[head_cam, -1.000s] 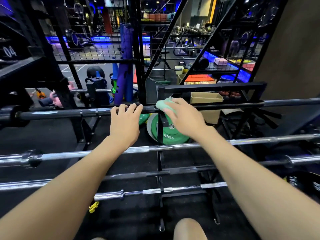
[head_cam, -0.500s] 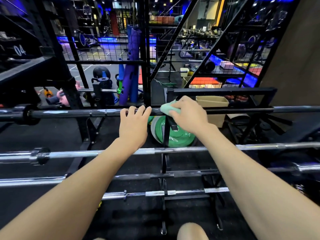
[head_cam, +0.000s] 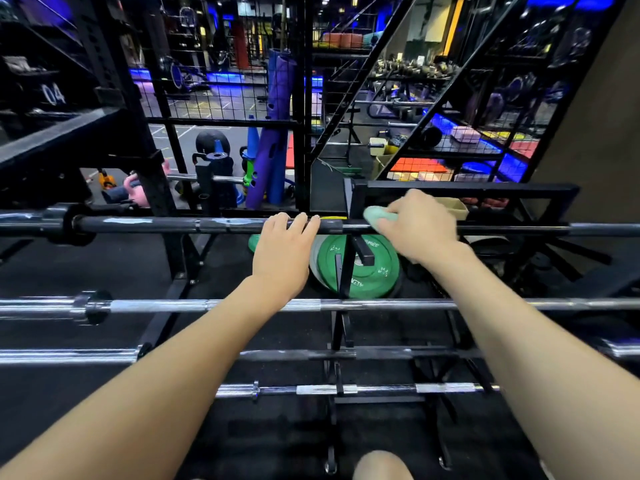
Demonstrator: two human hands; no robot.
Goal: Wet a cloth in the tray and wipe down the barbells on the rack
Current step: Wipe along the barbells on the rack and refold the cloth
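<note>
A black barbell (head_cam: 166, 225) lies across the top of the rack (head_cam: 343, 334). My left hand (head_cam: 282, 251) grips this bar near its middle, fingers curled over it. Just to the right, my right hand (head_cam: 415, 226) holds a pale green cloth (head_cam: 375, 216) bunched against the same bar; most of the cloth is hidden under my fingers. Below lie a chrome barbell (head_cam: 381, 304), a darker one (head_cam: 381, 353) and a short chrome bar (head_cam: 329, 389). No tray is in view.
Green weight plates (head_cam: 360, 268) lean behind the rack's centre post. A black frame bar (head_cam: 467, 188) runs just above my right hand. Wire mesh fencing (head_cam: 214, 98), purple rolled mats (head_cam: 273, 133) and a beige box (head_cam: 453, 206) stand beyond. A person's hand (head_cam: 133, 190) shows at far left.
My right hand has slid the cloth rightward along the top bar, away from my left hand. My left hand has kept its grip on the bar.
</note>
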